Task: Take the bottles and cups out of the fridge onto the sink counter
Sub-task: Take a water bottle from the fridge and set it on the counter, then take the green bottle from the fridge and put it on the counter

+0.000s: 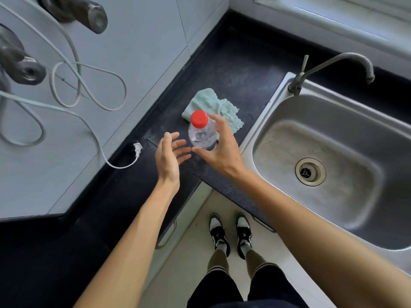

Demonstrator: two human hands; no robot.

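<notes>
Your right hand (219, 150) has its fingers (216, 123) spread loose around the bottle (202, 135), thumb near its base, no firm grip visible; your left hand (170, 155) is open just beside it, empty, likely guarding against a tip. The bottle stands upright on the dark counter (224, 67), near its front edge, between the sink (320, 152) rim and the wall side, just in front of a teal cloth (213, 103). Clear plastic, red cap (199, 118), seemingly near empty, so probably light.

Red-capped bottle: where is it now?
The bottle stands upright on the dark counter, left of the sink, in front of the blue cloth, between both open hands.
</notes>
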